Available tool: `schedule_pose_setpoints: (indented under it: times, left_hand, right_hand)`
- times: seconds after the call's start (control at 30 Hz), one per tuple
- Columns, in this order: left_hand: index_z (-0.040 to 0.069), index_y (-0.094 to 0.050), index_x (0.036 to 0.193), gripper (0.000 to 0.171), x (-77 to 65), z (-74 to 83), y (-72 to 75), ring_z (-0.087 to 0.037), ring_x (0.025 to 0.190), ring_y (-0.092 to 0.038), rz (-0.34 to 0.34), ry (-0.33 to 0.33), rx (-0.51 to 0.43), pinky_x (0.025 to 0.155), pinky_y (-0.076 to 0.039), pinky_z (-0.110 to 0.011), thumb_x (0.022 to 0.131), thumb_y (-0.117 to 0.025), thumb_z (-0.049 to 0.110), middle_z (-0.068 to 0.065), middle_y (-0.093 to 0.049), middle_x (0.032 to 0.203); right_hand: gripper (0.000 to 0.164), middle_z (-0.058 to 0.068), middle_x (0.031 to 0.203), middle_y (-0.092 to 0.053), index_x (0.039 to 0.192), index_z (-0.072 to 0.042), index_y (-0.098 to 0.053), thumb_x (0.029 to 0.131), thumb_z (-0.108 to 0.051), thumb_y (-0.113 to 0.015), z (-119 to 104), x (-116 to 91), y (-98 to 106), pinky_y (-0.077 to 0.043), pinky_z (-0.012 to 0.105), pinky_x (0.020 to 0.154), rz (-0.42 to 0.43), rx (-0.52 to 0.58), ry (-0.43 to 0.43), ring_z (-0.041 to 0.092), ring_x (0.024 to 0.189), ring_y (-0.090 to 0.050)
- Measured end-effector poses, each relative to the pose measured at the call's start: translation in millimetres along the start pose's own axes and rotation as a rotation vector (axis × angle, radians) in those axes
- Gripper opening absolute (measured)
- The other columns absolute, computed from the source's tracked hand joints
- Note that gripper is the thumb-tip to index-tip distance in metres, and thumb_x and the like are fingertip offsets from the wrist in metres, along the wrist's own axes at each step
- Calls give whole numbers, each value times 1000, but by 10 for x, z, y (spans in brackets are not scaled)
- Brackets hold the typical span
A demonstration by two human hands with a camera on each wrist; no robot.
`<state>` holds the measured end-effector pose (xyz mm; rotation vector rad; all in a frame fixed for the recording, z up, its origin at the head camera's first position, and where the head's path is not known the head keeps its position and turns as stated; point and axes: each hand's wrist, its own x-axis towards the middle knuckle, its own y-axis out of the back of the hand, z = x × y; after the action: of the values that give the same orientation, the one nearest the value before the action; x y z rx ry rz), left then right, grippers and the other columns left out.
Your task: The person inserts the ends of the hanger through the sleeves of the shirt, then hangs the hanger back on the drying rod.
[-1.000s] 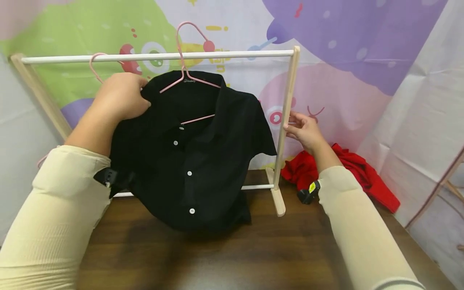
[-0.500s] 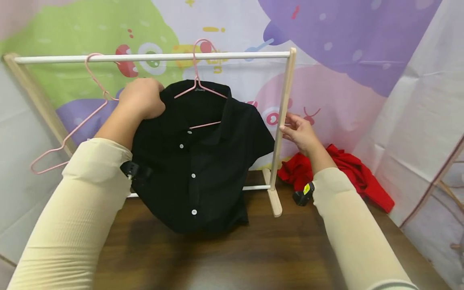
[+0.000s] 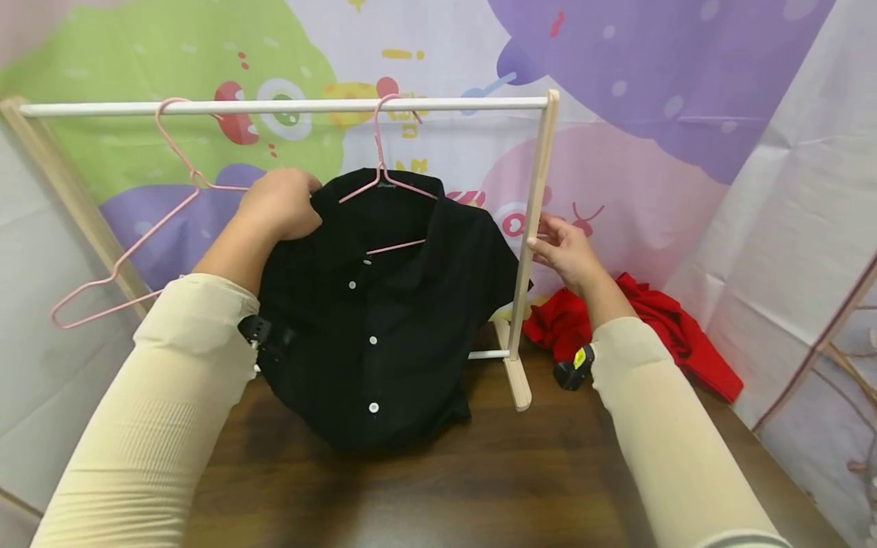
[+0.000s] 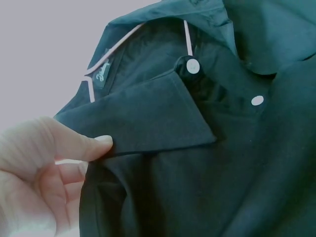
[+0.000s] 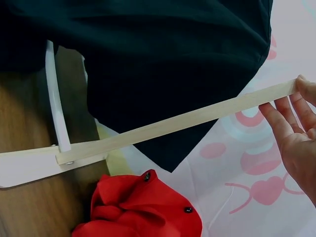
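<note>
A black short-sleeved shirt (image 3: 411, 327) with white buttons is on a pink hanger (image 3: 380, 148), whose hook loops over the white rail (image 3: 466, 104) of a small clothes rack. My left hand (image 3: 282, 204) grips the shirt at the shoulder beside the collar. In the left wrist view its thumb (image 4: 101, 144) presses on the cloth by the collar flap (image 4: 148, 116), with the other fingers behind. My right hand (image 3: 569, 251) pinches the rack's right wooden post (image 3: 537, 198) between thumb and fingers, as the right wrist view also shows.
A bare pink hanger (image 3: 147, 236) hangs on the rail further left, partly behind my left arm. Crumpled red cloth (image 3: 674, 327) with dark buttons lies right of the rack's foot (image 3: 518, 380). All stands on a brown wooden table (image 3: 425, 495) before a printed backdrop (image 3: 637, 61).
My left hand has moved right and down with the shirt, and the hanger's hook has dropped from above the rail onto it. The bare hanger has come into fuller view. My right hand stays on the post.
</note>
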<state>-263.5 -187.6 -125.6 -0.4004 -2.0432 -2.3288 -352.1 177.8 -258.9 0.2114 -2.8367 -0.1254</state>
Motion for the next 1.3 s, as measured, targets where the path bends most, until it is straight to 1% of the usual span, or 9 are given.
schedule_pose_setpoints:
  times: [0.33, 0.5, 0.67, 0.8, 0.97, 1.1, 1.17, 1.23, 1.3]
  left_hand:
    - [1, -62, 93, 24, 21, -13, -75, -32, 81, -50, 38, -32, -31, 73, -40, -44, 72, -57, 10, -16, -59, 87]
    - [0, -59, 106, 35, 13, -31, -124, -36, 93, -50, 56, -13, -72, 82, -37, -48, 75, -60, 16, -20, -58, 100]
    - [0, -52, 116, 44, -46, -7, -194, -38, 99, -48, 144, -7, -119, 84, -36, -49, 77, -60, 19, -21, -56, 108]
    - [2, -51, 117, 41, -140, 47, -259, -36, 97, -50, 291, -6, -124, 82, -37, -49, 78, -58, 16, -18, -57, 106]
    - [4, -56, 106, 29, -276, 127, -364, -34, 86, -51, 570, -32, -79, 71, -41, -50, 78, -57, 9, -15, -55, 92]
    - [5, -60, 89, 11, -347, 181, -456, -33, 76, -53, 803, -111, -37, 56, -42, -50, 80, -54, 6, -12, -56, 81]
    - [5, -61, 83, 10, -378, 203, -504, -32, 70, -53, 901, -169, -12, 49, -41, -48, 81, -51, 5, -11, -56, 77]
    - [4, -62, 79, 13, -409, 218, -557, -30, 65, -53, 958, -229, -3, 46, -40, -45, 83, -50, 6, -11, -57, 74]
    - [4, -63, 78, 14, -444, 231, -620, -29, 61, -52, 975, -280, -10, 46, -40, -42, 83, -50, 6, -10, -57, 72]
  right_hand:
    - [49, 20, 119, -46, 131, -3, -39, 85, -1, -54, 18, -23, -1, -42, 40, 85, 9, -4, 29, 23, 99, -51]
    - [48, 20, 120, -47, 131, -5, -41, 85, -3, -55, 33, -40, -57, -43, 39, 84, 62, -51, 45, 25, 101, -52]
    - [49, 19, 117, -51, 131, -7, -42, 84, -3, -56, 39, -75, -119, -44, 37, 83, 129, -82, 54, 25, 100, -53]
    - [48, 21, 115, -52, 130, -5, -43, 84, -2, -56, 34, -102, -158, -45, 38, 80, 156, -118, 77, 25, 99, -54]
    - [39, 18, 109, -55, 122, -2, -50, 83, -4, -58, 32, -160, -184, -47, 38, 75, 221, -171, 97, 23, 92, -57]
    - [31, 16, 103, -57, 111, 1, -55, 82, -6, -61, 42, -280, -167, -49, 35, 70, 265, -141, 135, 20, 84, -58]
    - [29, 15, 99, -57, 108, 1, -56, 81, -7, -62, 58, -374, -150, -50, 32, 68, 263, -125, 153, 20, 81, -58]
    - [27, 13, 95, -57, 105, 2, -57, 80, -7, -63, 76, -490, -136, -50, 30, 66, 249, -114, 162, 21, 80, -57]
    - [26, 11, 91, -58, 102, 2, -57, 80, -8, -64, 80, -615, -131, -51, 29, 65, 230, -115, 159, 22, 78, -58]
